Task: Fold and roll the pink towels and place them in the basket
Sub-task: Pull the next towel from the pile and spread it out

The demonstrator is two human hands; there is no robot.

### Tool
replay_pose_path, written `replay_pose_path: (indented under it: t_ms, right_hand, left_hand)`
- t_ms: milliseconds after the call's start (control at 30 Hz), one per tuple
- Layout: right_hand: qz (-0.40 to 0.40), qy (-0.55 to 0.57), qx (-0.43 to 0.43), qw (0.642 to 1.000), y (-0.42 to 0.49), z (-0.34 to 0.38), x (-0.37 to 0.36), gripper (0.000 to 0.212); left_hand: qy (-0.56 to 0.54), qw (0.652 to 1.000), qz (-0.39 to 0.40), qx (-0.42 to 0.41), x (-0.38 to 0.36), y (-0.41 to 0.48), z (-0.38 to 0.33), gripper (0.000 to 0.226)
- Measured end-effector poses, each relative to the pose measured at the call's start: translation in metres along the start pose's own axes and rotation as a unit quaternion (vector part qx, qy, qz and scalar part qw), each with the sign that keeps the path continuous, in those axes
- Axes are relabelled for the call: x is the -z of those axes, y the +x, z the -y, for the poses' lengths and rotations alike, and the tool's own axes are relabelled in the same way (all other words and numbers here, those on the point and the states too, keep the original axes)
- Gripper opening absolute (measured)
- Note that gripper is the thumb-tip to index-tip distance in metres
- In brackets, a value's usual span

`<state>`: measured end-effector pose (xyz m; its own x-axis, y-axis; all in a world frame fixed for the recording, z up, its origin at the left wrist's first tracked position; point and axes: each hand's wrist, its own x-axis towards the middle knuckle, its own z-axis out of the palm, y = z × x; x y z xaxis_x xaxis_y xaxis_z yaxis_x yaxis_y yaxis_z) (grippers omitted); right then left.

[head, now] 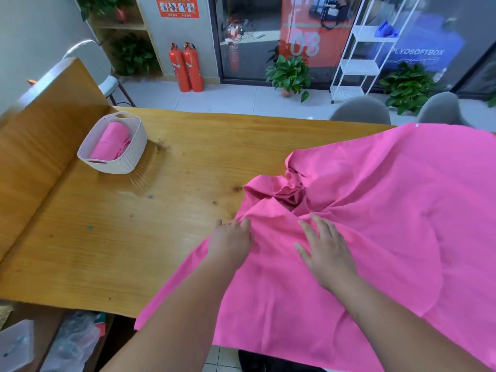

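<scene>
A large pink towel (375, 200) lies spread and crumpled over the right half of the wooden table (128, 237), its near edge hanging over the front. My left hand (230, 242) rests on the towel's left edge, fingertips bent into a fold of cloth. Flat on the towel just right of it lies my right hand (324, 248), fingers straight and spread. A white ribbed basket (126, 162) stands at the far left of the table with a rolled pink towel (110, 142) inside.
A raised wooden ledge (40, 146) borders the table on the left. Grey chairs (359, 110) stand behind the far edge. Plastic bags and a clear box (16, 345) sit low at the front left.
</scene>
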<state>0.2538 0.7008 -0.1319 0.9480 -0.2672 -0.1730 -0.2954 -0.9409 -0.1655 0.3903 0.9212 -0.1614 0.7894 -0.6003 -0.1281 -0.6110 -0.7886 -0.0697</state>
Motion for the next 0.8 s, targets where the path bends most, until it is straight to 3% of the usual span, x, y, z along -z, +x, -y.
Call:
replay_pose_path:
  t_ms: [100, 200, 300, 400, 500, 633, 800]
  right_hand:
    - [0.009, 0.02, -0.017, 1.0, 0.024, -0.008, 0.009, 0.065]
    - [0.02, 0.031, -0.014, 0.999, 0.05, -0.016, 0.013, 0.066]
    - [0.036, 0.039, 0.0, 0.999, 0.076, -0.024, 0.017, 0.068]
    - [0.055, 0.046, 0.007, 0.997, 0.097, -0.031, 0.019, 0.069]
    - [0.073, 0.059, 0.01, 0.996, 0.118, -0.039, 0.02, 0.071]
    - [0.077, 0.048, 0.02, 0.996, 0.145, -0.044, 0.02, 0.072]
    - [0.074, 0.03, 0.018, 0.997, 0.175, -0.034, 0.028, 0.073]
  left_hand:
    - [-0.006, 1.0, -0.024, 0.013, 0.015, 0.025, -0.009, 0.025]
    - [-0.053, 0.995, -0.073, -0.034, 0.023, 0.049, -0.012, 0.04]
    - [-0.07, 0.992, -0.035, -0.096, 0.038, 0.073, -0.015, 0.054]
    - [-0.066, 0.989, 0.047, -0.127, 0.046, 0.097, -0.016, 0.054]
    - [-0.066, 0.987, 0.074, -0.129, 0.046, 0.116, -0.014, 0.053]
    - [-0.089, 0.992, 0.034, -0.088, 0.05, 0.138, 0.001, 0.055]
    - [-0.105, 0.993, -0.026, 0.053, 0.071, 0.172, 0.044, 0.052]
